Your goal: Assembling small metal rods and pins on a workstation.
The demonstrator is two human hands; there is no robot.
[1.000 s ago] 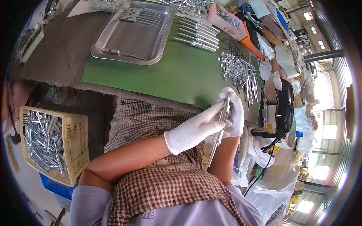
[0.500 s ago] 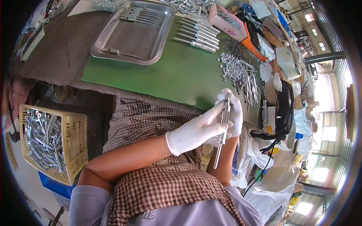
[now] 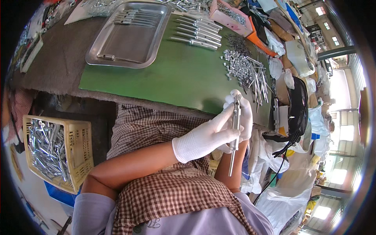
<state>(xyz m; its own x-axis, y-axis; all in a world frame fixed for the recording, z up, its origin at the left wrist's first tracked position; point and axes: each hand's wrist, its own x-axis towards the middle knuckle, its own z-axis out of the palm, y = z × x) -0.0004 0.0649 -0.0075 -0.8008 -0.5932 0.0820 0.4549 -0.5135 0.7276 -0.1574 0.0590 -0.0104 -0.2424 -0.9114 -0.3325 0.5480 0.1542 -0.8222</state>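
Both my hands wear white knit gloves and are raised in front of the table's near edge. A slim silver metal tube with a thin rod [image 3: 236, 122] sticking out of its lower end is between them, standing nearly upright. The fingers of my left hand [image 3: 207, 139] are closed around its middle. My right hand [image 3: 246, 117] wraps it from behind near the top; some of its fingers are hidden by the part and the left hand. Beyond them, on the green mat [image 3: 156, 86], lie a pile of small silver fittings [image 3: 237, 66] and loose thin rods [image 3: 259, 84].
A steel tray [image 3: 89, 58] holding several similar parts stands at the far left of the mat. Beside it lies a row of silver tubes [image 3: 197, 33]. A pink box [image 3: 231, 19] of small pieces is at the back. A yellow crate [image 3: 80, 150] full of metal parts stands lower left.
The silver tube has turned slightly more upright, its lower rod end swinging right. Both hands keep their hold in nearly the same place. The whole view has shifted a little.
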